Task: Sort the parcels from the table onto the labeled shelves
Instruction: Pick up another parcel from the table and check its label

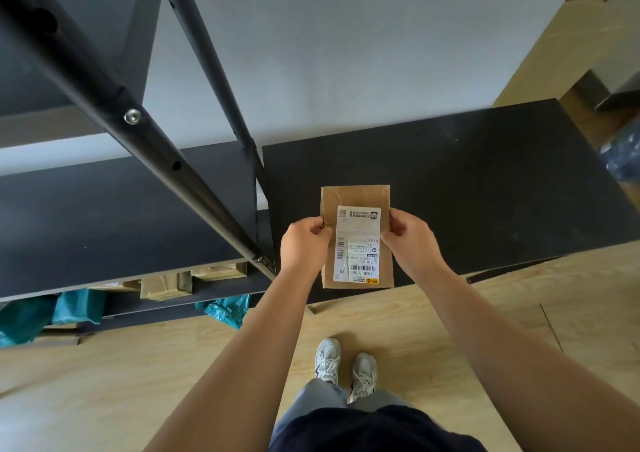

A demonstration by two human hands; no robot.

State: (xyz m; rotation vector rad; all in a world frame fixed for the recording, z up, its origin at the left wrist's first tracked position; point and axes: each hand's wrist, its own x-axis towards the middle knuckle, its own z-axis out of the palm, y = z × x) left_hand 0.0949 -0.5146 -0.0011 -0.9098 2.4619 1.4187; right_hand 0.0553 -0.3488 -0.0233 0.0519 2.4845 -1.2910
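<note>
A brown cardboard parcel [356, 236] is being held up over the near edge of the black desk [485, 181], label side up. The left hand [304, 243] is closed on its left edge, thumb on top and fingers tucked beneath; the right hand [408, 240] is pinching the right edge the same way. So both grips are pressed onto the one parcel, and it is carried clear of the desk surface, or so it appears from above.

The white shipping label [356, 243] is turned upside down to the wearer, its barcode and printed code toward the body. The step in hand is judged to be the reading of that label, so that a shelf can be chosen.

No other parcel is seen on the desk. On the dark shelving unit [104, 209] to the left, the upper shelf shows bare board, while taped brown boxes [166, 287] and teal bags [79, 307] are glimpsed on the level below.

Next, a match between code and shelf label is called for, though no shelf labels can be made out here. A turn to the left will be needed, with the slanted black upright [145, 132] to be cleared.
</note>
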